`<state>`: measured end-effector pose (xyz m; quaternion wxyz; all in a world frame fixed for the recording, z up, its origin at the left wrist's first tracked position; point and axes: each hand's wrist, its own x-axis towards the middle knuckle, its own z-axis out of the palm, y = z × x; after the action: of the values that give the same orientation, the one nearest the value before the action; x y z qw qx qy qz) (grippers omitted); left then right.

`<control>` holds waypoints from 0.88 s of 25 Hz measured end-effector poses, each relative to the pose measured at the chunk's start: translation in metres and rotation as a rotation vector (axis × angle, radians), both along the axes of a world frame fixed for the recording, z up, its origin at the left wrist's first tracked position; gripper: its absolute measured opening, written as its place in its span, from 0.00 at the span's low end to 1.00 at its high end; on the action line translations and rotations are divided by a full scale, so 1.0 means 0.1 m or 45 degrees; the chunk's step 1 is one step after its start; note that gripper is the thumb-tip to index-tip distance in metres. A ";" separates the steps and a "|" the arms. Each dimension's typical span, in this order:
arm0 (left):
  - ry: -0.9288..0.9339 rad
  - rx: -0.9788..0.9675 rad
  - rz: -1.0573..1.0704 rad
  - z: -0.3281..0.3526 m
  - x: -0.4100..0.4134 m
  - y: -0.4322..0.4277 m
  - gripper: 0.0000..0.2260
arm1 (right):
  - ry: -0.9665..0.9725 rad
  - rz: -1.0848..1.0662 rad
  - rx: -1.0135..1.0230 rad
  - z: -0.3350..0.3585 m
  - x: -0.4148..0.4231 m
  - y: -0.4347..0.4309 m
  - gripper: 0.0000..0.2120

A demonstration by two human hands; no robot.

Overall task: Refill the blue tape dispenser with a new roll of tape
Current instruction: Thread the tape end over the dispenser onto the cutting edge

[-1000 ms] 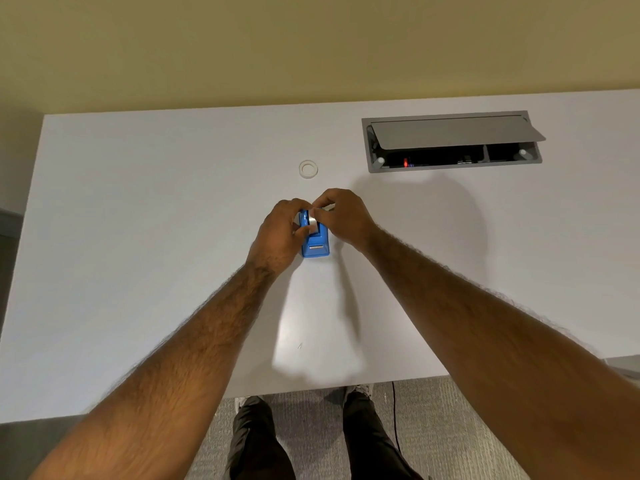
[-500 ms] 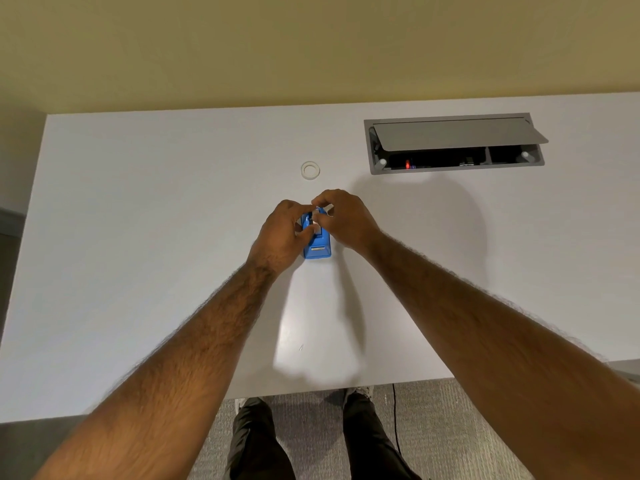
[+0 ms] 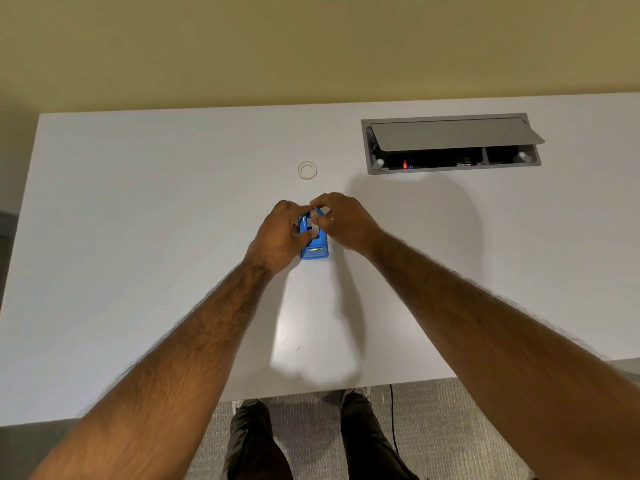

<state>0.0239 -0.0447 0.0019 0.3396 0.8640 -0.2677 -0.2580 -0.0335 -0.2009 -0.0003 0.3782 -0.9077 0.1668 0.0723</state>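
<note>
The blue tape dispenser (image 3: 314, 247) stands on the white desk (image 3: 138, 237), about mid-depth and a little left of centre, with its cutter end toward the person. It is a small hard plastic shell, probably light enough to skid on the smooth top, so it is best steadied by its two side walls, keeping fingers off the toothed cutter. A pale roll (image 3: 314, 220) sits in its upper slot, half hidden by fingers; it should be stiff at the rim, sticky on its loose end, and easiest to hold by its flat faces. The left hand (image 3: 278, 233) is curled around the dispenser's left side, bracing it. The right hand (image 3: 346, 220) pinches the roll from above with thumb and fingertips. Farther back lies a clear ring (image 3: 307, 170); whether it is a spent core or fresh tape is unclear. An open cable hatch (image 3: 450, 135) sits to the right.
</note>
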 end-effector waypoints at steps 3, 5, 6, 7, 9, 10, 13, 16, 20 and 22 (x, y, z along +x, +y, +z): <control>-0.023 0.032 -0.021 0.01 0.01 0.00 0.19 | 0.026 0.033 0.012 0.03 -0.01 -0.04 0.16; -0.047 0.025 -0.045 0.01 0.00 0.00 0.19 | 0.031 -0.010 0.037 0.04 0.01 -0.03 0.13; -0.050 0.005 -0.047 0.00 -0.01 0.01 0.19 | 0.020 -0.047 0.043 0.04 0.01 -0.02 0.10; -0.041 -0.023 -0.037 0.00 -0.03 0.02 0.20 | 0.005 -0.086 0.036 0.04 0.02 -0.01 0.07; -0.027 -0.059 -0.010 -0.02 -0.05 0.03 0.21 | -0.016 -0.141 -0.002 0.04 0.03 0.01 0.04; -0.033 -0.057 -0.006 -0.03 -0.05 0.03 0.20 | -0.016 -0.149 -0.018 0.03 0.04 0.02 0.04; -0.020 -0.045 -0.005 -0.02 -0.03 0.02 0.18 | 0.000 -0.138 -0.039 0.04 0.07 0.01 0.04; 0.006 -0.044 0.001 -0.01 0.00 0.01 0.18 | 0.005 -0.102 -0.059 0.04 0.03 0.01 0.04; -0.003 -0.030 0.002 -0.03 0.01 -0.01 0.16 | -0.022 -0.023 -0.115 0.04 -0.04 0.02 0.03; 0.008 -0.023 0.017 -0.05 0.01 -0.01 0.16 | -0.026 -0.015 -0.143 0.05 -0.03 0.01 0.03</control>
<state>0.0250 -0.0460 -0.0029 0.3499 0.8618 -0.2633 -0.2562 -0.0365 -0.1994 0.0049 0.3288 -0.9272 0.1719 0.0514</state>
